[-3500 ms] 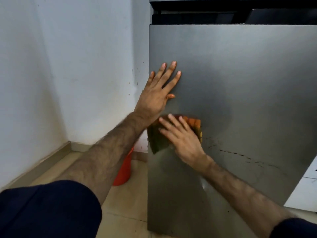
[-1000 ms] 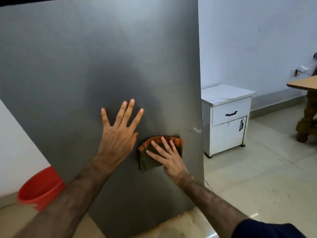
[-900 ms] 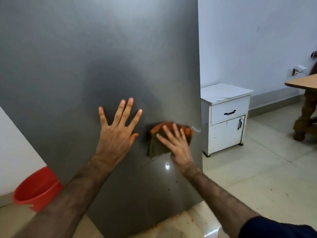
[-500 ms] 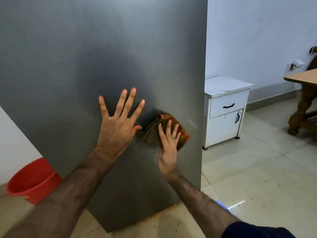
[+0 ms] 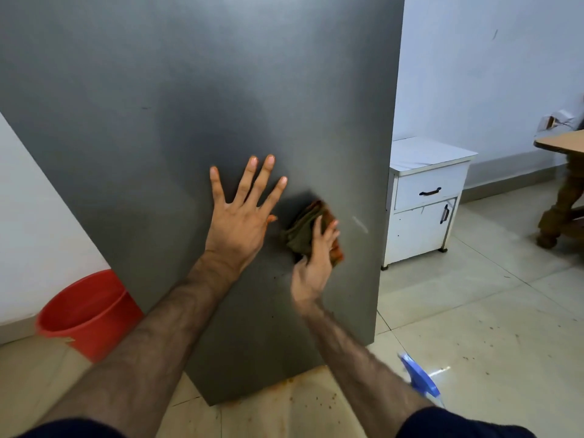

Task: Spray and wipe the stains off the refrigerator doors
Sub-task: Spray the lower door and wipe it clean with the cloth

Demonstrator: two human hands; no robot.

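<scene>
Centrally, the right hand [image 5: 313, 263] presses a folded orange-and-olive cloth [image 5: 308, 230] against the grey refrigerator door [image 5: 189, 105], its fingers [image 5: 324, 235] loosely curled over the cloth's lower right part, so that most of the cloth lies up and to the left of the fingertips, near the door's right edge. Just left of the cloth, apart from it, the left hand [image 5: 241, 222] lies flat on the door, fingers spread wide and holding nothing. Any stain under the cloth is hidden; the right hand, already on the cloth, is judged better placed for the next stroke.
</scene>
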